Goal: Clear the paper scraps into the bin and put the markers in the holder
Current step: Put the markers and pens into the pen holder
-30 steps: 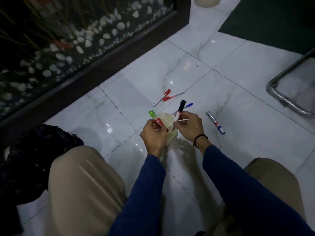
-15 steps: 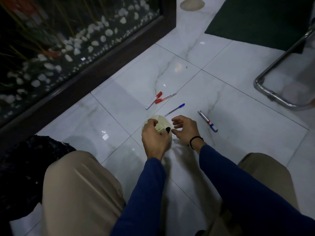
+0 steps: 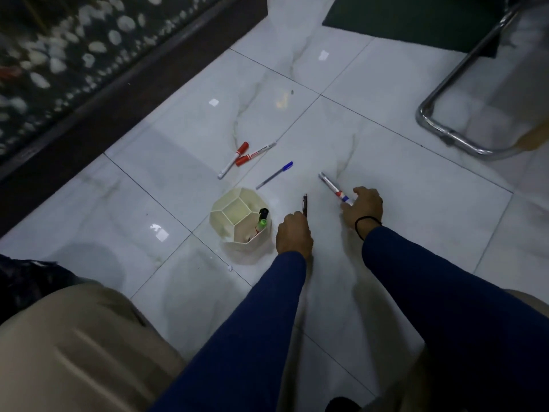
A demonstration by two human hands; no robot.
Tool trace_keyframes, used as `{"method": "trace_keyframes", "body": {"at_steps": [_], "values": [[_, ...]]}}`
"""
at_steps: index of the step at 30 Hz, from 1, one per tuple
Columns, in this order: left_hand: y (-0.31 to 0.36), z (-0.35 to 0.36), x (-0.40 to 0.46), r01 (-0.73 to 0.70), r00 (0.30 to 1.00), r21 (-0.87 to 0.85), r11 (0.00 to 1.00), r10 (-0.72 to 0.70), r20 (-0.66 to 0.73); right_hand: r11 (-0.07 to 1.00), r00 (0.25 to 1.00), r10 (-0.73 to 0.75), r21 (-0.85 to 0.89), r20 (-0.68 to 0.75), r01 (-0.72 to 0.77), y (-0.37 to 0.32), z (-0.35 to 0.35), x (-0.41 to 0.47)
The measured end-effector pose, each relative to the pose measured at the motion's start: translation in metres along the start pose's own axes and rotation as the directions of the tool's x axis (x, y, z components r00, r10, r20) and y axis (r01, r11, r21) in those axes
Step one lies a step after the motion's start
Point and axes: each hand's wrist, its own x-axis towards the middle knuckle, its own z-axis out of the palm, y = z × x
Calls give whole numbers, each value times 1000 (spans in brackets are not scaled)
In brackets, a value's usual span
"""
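Note:
A cream faceted holder (image 3: 234, 215) stands on the white floor tiles with a black-capped marker (image 3: 263, 213) and a green-capped marker (image 3: 261, 224) upright in its near compartment. My left hand (image 3: 294, 234), just right of the holder, grips a dark pen (image 3: 305, 203) that points away from me. Further right, my right hand (image 3: 364, 205) closes its fingers on the blue end of a silver marker (image 3: 334, 187) lying on the floor. Two red-capped markers (image 3: 237, 156) (image 3: 255, 154) and a blue pen (image 3: 274, 174) lie beyond the holder.
A dark framed panel with white pebbles (image 3: 89, 55) runs along the left. A chrome chair leg (image 3: 445, 135) curves at the right, and a dark green mat (image 3: 416, 19) lies at the back. A black bag (image 3: 26, 281) sits by my left knee. A tiny white scrap (image 3: 229, 267) lies near the holder.
Both hands left the holder, where the green and black markers now stand. My left hand has taken up a dark pen; my right hand reached right to the silver marker.

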Motion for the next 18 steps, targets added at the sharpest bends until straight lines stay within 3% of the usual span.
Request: {"method": "trace_keyframes", "body": {"at_steps": [5,14,18], "values": [[-10,10,8,21,1000,60,998,-22,14,996,1000,4,-94,27,-1,12,24,-4],[-6,21,11,80,996,-21,997,-81,-37,986,984,168,-27,64,-166,28,35,-31],[-7,26,14,123,992,-53,991,-124,-21,988,986,149,39,72,-152,27,24,-39]]}}
